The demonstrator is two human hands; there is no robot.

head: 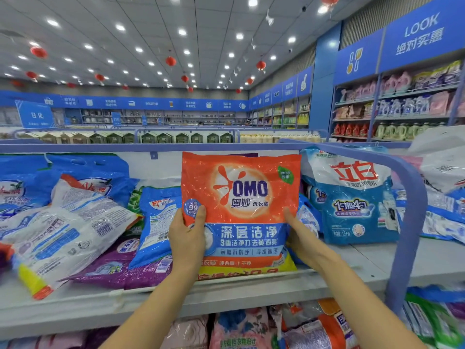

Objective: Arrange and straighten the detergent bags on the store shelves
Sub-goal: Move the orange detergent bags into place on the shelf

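Holding the orange OMO bag upright, left hand and right hand are gripping its lower side edges above the shelf.

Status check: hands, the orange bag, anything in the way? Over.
Left hand and right hand hold orange bag upright, low on its sides. Yellow bag flat beneath. Blue bag close left, light blue bag right.

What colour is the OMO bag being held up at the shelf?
OMO bag: orange-red top, blue band lower down, yellow bottom strip; the head view shows it.
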